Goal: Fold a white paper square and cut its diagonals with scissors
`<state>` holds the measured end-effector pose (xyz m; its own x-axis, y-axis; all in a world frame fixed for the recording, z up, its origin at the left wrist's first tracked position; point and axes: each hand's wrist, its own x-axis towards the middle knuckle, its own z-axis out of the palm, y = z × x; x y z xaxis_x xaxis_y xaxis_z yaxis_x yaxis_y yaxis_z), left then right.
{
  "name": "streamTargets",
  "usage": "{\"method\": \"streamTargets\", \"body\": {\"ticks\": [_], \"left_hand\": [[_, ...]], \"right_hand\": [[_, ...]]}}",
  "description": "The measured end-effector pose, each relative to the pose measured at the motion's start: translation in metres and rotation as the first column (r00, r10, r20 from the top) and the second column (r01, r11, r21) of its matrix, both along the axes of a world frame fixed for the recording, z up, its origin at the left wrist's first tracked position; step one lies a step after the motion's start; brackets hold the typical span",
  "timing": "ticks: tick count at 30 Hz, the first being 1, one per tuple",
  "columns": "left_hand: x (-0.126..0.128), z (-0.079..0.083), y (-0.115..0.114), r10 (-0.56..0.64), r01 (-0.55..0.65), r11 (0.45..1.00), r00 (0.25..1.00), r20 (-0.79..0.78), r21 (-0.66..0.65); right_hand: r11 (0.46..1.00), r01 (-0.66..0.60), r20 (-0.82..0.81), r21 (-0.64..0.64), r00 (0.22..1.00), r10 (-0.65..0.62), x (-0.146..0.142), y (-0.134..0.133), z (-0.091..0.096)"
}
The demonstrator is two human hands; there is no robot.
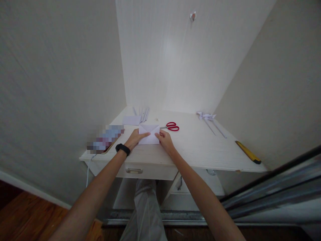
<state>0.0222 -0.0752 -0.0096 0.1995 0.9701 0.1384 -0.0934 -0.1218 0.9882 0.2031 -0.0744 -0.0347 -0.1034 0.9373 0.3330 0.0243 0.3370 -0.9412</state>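
Observation:
A white sheet of folded paper (148, 139) with creases running in toward its middle is held over the front part of the desk. My left hand (135, 137) grips its left side, thumb lying across the face. On the right edge, my right hand (165, 139) pinches it with the thumb on top and fingers behind. Scissors with red handles (173, 126) lie just beyond my right hand, blades pointing left toward the paper. Behind my left hand rests another white paper piece (131, 120), beside several thin rolled paper sticks (144, 114).
Folded paper shapes on two long sticks (207, 116) lie at the desk's back right. A yellow utility knife (247, 152) sits near the right edge. On the left is a blurred-out device (106, 139) with a white cable (88, 170). Below the desktop (200, 147) is a drawer (150, 171).

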Motion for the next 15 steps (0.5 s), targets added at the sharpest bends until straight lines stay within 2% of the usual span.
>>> {"method": "streamTargets", "body": {"ticks": [8,15], "left_hand": [[-0.001,-0.002,0.003,0.066,-0.068,0.997,0.996,0.057,0.022],[-0.003,-0.005,0.008,0.137,-0.144,0.987,0.985,0.105,0.066]], "right_hand": [[0.996,0.092,0.096,0.01,0.991,-0.093,0.0,-0.007,0.011],[0.999,0.019,0.185,0.041,0.982,-0.026,-0.002,-0.011,0.013]]}}
